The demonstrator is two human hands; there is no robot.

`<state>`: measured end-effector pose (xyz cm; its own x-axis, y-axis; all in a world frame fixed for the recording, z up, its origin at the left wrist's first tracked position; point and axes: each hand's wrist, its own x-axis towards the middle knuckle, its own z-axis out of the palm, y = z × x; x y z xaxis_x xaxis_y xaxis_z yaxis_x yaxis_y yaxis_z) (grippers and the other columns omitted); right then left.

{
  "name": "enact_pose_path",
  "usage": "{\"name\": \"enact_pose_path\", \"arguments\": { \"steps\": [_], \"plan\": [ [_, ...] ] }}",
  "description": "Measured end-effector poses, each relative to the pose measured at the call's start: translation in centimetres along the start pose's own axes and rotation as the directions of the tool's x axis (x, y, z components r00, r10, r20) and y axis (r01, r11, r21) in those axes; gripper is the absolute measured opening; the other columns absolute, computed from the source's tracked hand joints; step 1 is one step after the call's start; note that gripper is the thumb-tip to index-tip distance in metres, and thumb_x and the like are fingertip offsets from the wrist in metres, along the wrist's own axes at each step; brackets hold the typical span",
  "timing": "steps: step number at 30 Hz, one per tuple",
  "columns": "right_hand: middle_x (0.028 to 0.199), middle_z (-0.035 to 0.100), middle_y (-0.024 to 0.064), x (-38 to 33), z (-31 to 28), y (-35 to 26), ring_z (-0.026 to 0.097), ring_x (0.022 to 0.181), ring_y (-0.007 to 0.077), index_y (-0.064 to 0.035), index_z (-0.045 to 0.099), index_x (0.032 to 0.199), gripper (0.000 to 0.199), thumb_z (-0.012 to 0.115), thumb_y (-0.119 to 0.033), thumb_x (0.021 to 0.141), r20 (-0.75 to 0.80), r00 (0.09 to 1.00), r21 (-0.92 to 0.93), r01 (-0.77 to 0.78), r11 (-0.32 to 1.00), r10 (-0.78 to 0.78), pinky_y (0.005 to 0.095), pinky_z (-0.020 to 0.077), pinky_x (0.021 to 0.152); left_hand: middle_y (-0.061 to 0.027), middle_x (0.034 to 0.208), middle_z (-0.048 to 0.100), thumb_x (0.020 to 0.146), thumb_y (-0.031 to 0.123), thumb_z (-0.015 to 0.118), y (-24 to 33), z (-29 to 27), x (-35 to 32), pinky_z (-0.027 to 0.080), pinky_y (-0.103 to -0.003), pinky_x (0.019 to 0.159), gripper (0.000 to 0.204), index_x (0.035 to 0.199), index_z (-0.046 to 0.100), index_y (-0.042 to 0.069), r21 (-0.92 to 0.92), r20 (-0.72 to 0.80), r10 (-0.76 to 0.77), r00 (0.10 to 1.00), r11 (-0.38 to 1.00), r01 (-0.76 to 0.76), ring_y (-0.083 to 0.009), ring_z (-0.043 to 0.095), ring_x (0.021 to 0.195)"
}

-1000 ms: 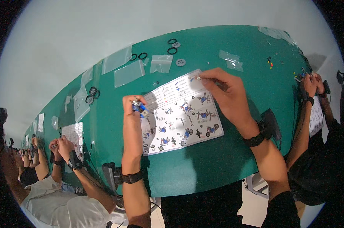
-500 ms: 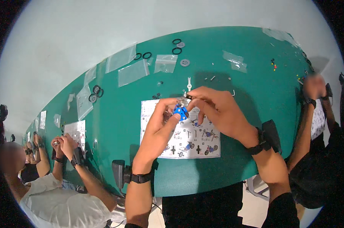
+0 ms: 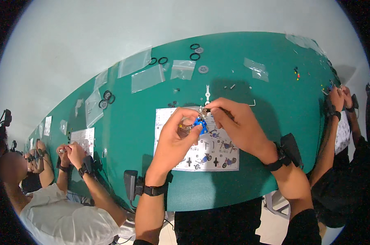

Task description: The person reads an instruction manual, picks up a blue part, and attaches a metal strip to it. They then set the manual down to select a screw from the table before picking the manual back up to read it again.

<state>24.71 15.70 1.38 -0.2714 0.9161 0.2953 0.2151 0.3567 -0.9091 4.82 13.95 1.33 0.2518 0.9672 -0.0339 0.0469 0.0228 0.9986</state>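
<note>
Broadly, green table (image 3: pixel 127 134): its parts lie widely spread, joined and loose alike — work I'd judge well short of finished.
Printed sheet (image 3: pixel 217 153): flat beneath the hands, its rows of small pictures partly covered.
Right hand (image 3: pixel 242 126): thumb and forefinger drawn close at the top of the blue-and-metal assembly (image 3: pixel 200 125); whether they clamp it or something small and dark, I cannot tell.
Left hand (image 3: pixel 170 141): thumb and fingers closed on the assembly's side.
Clear bags (image 3: pixel 148 79): lying toward the far edge.
Assembly: held above the sheet, between both hands — blue and silvery parts already together.
Pale spanner (image 3: pixel 207 93): on the table, just beyond the fingertips.
Black rings (image 3: pixel 163 60): near the far edge, not on the assembly.
Grey discs (image 3: pixel 203 69): near some rings, likewise unattached.
Hex key (image 3: pixel 254 103): beyond the right hand, untouched.
Small screws (image 3: pixel 232 86): loose, so some fastening seems left.
</note>
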Motion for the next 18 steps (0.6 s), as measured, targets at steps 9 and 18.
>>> {"name": "enact_pose_path", "arguments": {
  "steps": [9,18],
  "plan": [
    [0.08,0.066,0.0058,-0.1,-0.1,-1.2,0.062,0.062,0.0085,-0.0003,0.056,0.098,0.012,0.052,-0.012,0.101,0.141,0.964,0.331,-0.261,0.907,0.226,0.0241,0.0504,0.053,-0.0018,0.098,0.065,0.087,-0.003,0.066,0.3,0.0,0.2,0.047,-0.023,0.081,0.022,0.108,0.061,0.003,0.1,-0.061,0.141,0.988,0.986,-0.135,-0.0081,0.06,0.093],
    [0.077,0.063,0.0019,0.0,0.5,0.1,0.058,0.061,0.0057,-0.0001,0.062,0.097,0.014,0.061,-0.014,0.097,0.108,0.978,0.301,-0.201,0.932,0.176,0.0224,0.0467,0.054,-0.0017,0.095,0.065,0.084,-0.002,0.068,0.1,-0.3,0.2,0.048,-0.025,0.081,0.023,0.106,0.06,0.003,0.115,-0.062,0.107,0.992,0.988,-0.1,-0.0086,0.06,0.092]
  ]
}}
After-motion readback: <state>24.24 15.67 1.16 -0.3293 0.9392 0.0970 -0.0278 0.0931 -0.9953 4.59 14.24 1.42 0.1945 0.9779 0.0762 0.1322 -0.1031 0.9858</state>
